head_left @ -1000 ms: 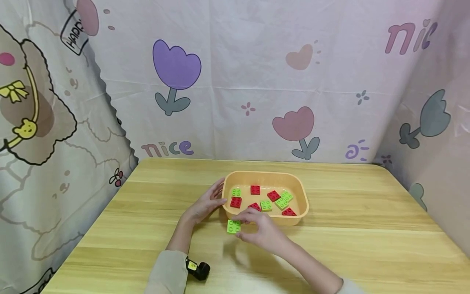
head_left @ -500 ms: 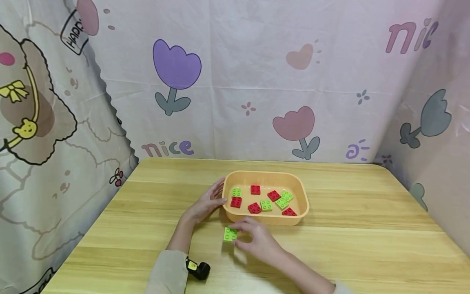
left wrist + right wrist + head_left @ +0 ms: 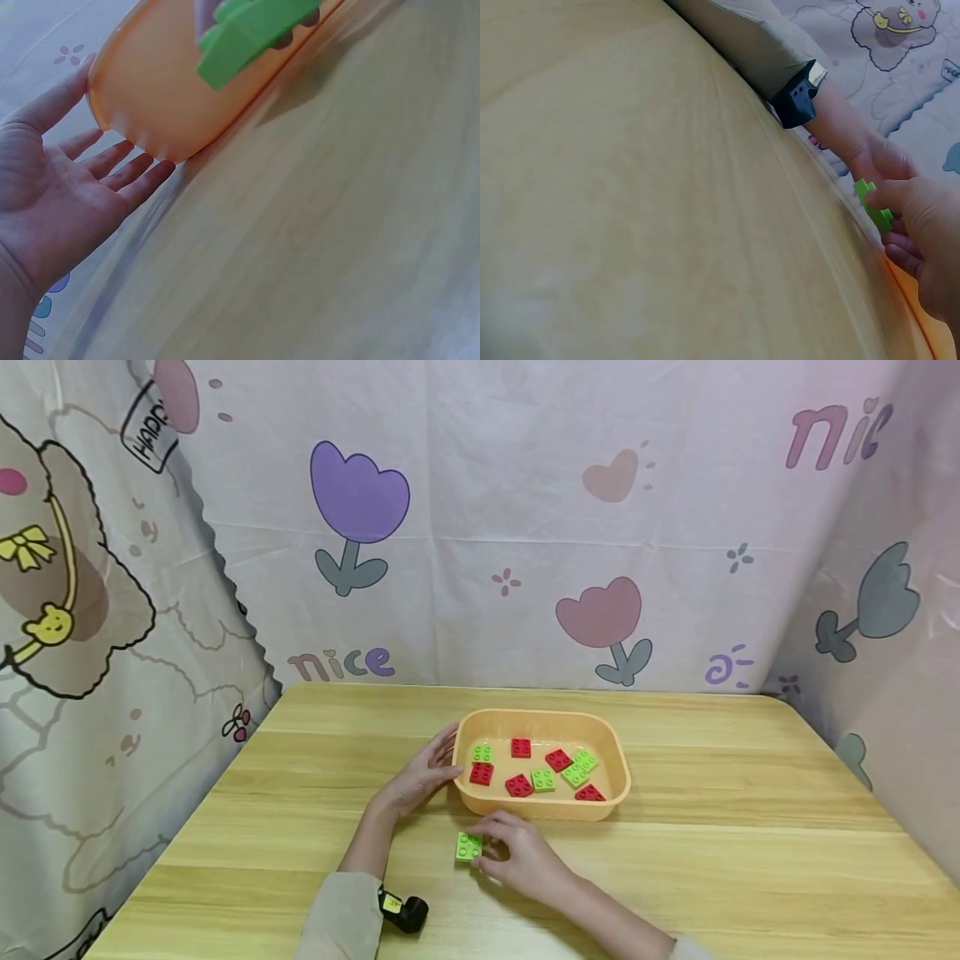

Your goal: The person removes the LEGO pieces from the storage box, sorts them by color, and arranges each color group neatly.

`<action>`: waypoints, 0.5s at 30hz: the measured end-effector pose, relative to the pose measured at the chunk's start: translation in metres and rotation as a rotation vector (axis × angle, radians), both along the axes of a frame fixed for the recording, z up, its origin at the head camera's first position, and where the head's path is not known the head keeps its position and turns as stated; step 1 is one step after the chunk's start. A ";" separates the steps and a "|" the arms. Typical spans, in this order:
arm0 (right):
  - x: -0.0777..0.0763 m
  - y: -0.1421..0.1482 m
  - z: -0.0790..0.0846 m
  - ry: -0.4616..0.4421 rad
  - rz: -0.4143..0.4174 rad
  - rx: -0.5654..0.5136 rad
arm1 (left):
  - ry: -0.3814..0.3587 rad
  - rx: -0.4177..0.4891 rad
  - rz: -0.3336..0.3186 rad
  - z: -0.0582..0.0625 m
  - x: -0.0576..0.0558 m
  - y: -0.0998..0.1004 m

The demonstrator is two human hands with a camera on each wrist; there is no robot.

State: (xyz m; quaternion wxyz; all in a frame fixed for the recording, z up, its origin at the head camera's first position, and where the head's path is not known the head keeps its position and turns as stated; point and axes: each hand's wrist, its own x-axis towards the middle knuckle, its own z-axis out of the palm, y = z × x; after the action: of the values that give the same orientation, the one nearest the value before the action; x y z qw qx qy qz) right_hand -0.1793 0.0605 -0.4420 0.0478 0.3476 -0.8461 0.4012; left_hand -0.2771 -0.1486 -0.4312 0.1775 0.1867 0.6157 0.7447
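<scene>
My right hand [image 3: 528, 862] pinches a green toy building brick [image 3: 468, 847] between thumb and fingers in front of the tub. In the left wrist view this green brick [image 3: 255, 37] appears large, with a shadow on the table below it. My left hand [image 3: 420, 781] rests at the left end of an orange plastic tub [image 3: 555, 810]. Seen from the left wrist, its fairly straight fingertips touch the tub's outer wall, with the thumb at the rim. Inside the tub lie several red bricks [image 3: 521, 747] and several green bricks [image 3: 543, 779], mostly studs up.
A wooden table [image 3: 712, 860] carries everything. Patterned cloth [image 3: 480, 485] hangs behind it and at both sides. A small black device [image 3: 405, 910] is worn at the left wrist, by the sleeve [image 3: 345, 914].
My right hand has drawn back from the tub's front rim, bringing the green brick nearer and slightly left. The left hand and the tub have stayed in place.
</scene>
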 end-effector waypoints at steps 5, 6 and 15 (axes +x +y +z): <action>-0.001 0.000 -0.003 0.003 0.004 0.022 | -0.002 0.005 -0.001 -0.001 0.000 0.000; -0.001 0.000 -0.004 0.006 0.006 0.024 | -0.003 0.005 -0.001 -0.001 0.000 -0.001; -0.003 0.000 -0.009 0.055 0.012 0.014 | -0.012 -0.014 0.020 0.000 0.001 0.000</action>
State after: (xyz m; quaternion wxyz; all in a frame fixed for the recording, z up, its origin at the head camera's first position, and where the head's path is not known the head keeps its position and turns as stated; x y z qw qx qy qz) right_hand -0.1826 0.0606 -0.4510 0.0663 0.3641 -0.8450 0.3859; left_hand -0.2761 -0.1483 -0.4315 0.1749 0.1748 0.6216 0.7433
